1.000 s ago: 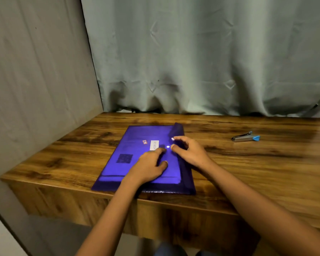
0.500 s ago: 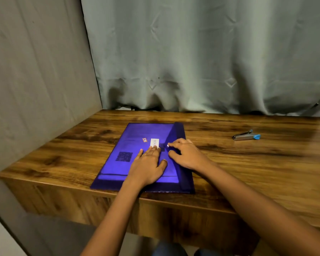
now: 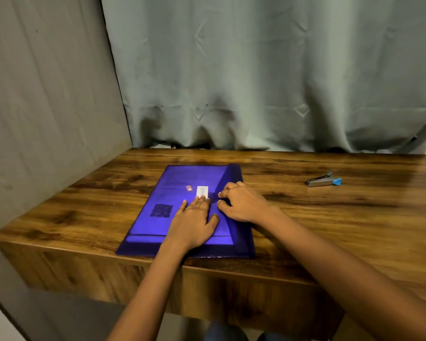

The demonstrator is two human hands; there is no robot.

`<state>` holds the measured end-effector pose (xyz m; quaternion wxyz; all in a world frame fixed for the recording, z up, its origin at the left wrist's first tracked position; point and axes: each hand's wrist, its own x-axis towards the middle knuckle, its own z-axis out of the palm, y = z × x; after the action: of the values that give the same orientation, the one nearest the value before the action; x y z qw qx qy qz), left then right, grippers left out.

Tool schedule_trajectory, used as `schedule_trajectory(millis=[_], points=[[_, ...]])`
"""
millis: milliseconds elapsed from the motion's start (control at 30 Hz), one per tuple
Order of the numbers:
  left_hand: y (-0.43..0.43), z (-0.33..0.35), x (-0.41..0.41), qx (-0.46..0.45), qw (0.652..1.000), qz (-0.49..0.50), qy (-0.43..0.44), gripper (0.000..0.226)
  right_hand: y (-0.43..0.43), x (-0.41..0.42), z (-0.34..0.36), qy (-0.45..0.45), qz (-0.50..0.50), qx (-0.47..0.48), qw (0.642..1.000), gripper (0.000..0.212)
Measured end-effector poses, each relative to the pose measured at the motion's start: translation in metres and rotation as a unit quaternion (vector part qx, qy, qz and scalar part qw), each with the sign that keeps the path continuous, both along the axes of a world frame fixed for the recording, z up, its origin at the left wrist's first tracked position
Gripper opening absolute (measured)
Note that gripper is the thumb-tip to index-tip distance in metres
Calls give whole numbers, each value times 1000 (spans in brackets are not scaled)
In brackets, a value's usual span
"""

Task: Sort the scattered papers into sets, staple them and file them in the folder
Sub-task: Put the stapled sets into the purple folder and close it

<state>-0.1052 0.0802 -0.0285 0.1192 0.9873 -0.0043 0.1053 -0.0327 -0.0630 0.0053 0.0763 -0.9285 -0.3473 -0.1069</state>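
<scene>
Setting: wooden surface (image 3: 330, 230) set into a corner, a grey wall (image 3: 47, 94) to the left and a grey-green curtain (image 3: 256, 82) hanging behind.
Folder: purple folder (image 3: 172, 178) lying flat on the left half of the surface, its near edge almost at the front lip. Its flap is folded over from the right side onto the cover.
Inside folder: a paler rectangle shows through the cover. Cannot tell how many sheets it is.
Markings: white label (image 3: 202, 191) near the middle of the cover, a small red sticker (image 3: 189, 188) just left of it, and a dark square patch (image 3: 161, 210) nearer the person, lower left.
Left grip: left grip (image 3: 194, 220), a bare hand, lies palm-down on the cover with its fingers straight and together. The fingertips touch the near end of the white label. It holds nothing, only presses. There is a ring on one finger.
Right grip: right grip (image 3: 244, 205), a bare hand, rests on the flap just beside the left one. The fingers are curled, thumb and forefinger closing on the tip of the flap.
Stapler: silver stapler (image 3: 322, 181) with a blue end, on the right of the surface, well apart from the folder and both hands. Nothing touches it.
Loose papers: all that shows of paper is inside the folder.
</scene>
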Motion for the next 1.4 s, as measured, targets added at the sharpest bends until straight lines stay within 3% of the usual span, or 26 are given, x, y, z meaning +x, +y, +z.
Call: schedule_trajectory(millis=[267, 467, 900, 1200, 1300, 1367, 1400], points=[[0, -1, 0, 5, 1000, 2, 0, 58, 3, -3, -8, -4, -24, 9, 1000, 43], [-1, 1, -1, 5, 1000, -3, 7, 57, -10, -14, -20, 162, -9, 32, 986, 55], [-35, 10, 33, 17, 996, -58, 64, 59, -52, 3, -12, 173, -61, 33, 982, 58], [-65, 14, 74, 9, 995, -79, 53, 59, -81, 39, -18, 173, -96, 69, 978, 57], [-66, 11, 77, 5, 996, -80, 39, 59, -89, 45, -17, 122, -94, 168, 974, 55], [-64, 8, 76, -5, 996, -83, 29, 59, -102, 53, -10, 21, -153, 226, 962, 50], [-63, 8, 76, -10, 996, -86, 24, 58, -111, 59, -8, -20, -199, 208, 958, 49]])
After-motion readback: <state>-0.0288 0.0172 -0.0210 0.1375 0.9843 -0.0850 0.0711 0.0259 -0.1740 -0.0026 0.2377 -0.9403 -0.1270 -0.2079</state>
